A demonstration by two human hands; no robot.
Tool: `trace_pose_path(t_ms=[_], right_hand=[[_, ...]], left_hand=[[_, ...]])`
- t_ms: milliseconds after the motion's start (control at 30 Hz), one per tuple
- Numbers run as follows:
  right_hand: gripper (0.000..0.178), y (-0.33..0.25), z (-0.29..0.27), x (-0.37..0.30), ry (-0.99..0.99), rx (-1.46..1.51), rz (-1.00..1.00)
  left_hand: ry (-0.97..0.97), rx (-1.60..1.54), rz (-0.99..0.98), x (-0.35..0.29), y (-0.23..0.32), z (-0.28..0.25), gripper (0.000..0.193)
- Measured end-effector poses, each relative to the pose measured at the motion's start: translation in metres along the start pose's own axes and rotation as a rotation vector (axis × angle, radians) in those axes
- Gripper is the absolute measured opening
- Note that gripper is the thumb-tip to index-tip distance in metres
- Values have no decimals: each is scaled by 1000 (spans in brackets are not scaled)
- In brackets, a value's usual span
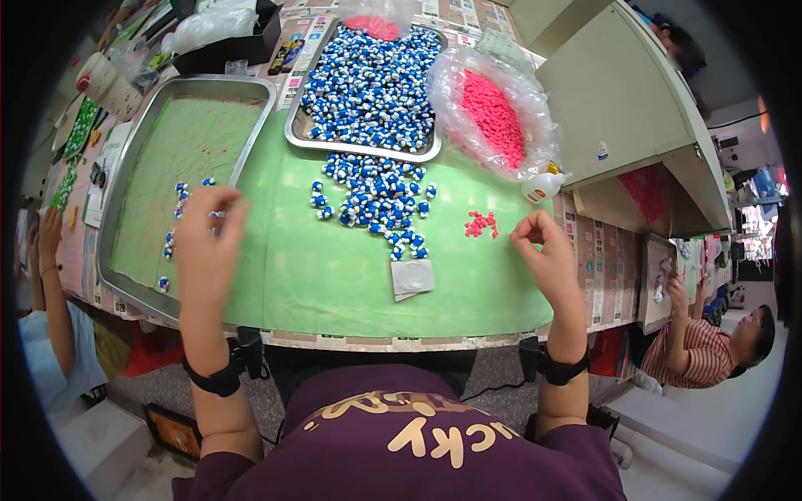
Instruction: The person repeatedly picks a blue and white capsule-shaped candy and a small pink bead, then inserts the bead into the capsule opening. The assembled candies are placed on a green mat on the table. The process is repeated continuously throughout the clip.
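My left hand (213,230) is over the right rim of a green-lined metal tray (257,125), close to a few small blue-and-white pieces (181,196) lying in it. Its fingers are smeared by motion, so what they hold does not show. My right hand (545,242) is closed in a pinch just right of a little group of pink pieces (480,224) on the green cloth (334,292); anything between its fingertips is too small to name. Between my hands lies a loose heap of blue-and-white pieces (376,196), with a small grey square pad (413,278) at its near end.
A metal tray (426,155) full of blue-and-white pieces stands behind the heap. Right of it are a clear bag of pink pieces (491,117), a white bottle (543,185) and a pale cabinet (626,92). Other people work at both sides, one in a striped shirt (697,355).
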State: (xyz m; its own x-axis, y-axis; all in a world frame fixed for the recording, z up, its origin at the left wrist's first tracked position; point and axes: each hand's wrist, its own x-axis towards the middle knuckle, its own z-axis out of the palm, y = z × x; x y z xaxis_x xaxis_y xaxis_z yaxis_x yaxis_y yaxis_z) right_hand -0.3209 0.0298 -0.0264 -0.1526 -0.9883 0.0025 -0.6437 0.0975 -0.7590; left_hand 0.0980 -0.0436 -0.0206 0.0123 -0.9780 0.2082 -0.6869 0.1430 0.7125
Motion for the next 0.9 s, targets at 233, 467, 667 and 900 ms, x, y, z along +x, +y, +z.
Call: trace_pose_path(t_ms=[233, 467, 667, 900], right_hand=[[13, -4, 13, 2, -37, 6, -73], [14, -7, 21, 4, -49, -147, -192], [14, -14, 21, 6, -61, -207, -311], [15, -3, 23, 7, -36, -169, -262]], left_hand=[[-359, 119, 283, 2, 34, 55, 21], [-394, 42, 198, 0, 36, 53, 19], [-389, -543, -140, -15, 42, 32, 16], [-431, -942, -163, -23, 39, 21, 11]])
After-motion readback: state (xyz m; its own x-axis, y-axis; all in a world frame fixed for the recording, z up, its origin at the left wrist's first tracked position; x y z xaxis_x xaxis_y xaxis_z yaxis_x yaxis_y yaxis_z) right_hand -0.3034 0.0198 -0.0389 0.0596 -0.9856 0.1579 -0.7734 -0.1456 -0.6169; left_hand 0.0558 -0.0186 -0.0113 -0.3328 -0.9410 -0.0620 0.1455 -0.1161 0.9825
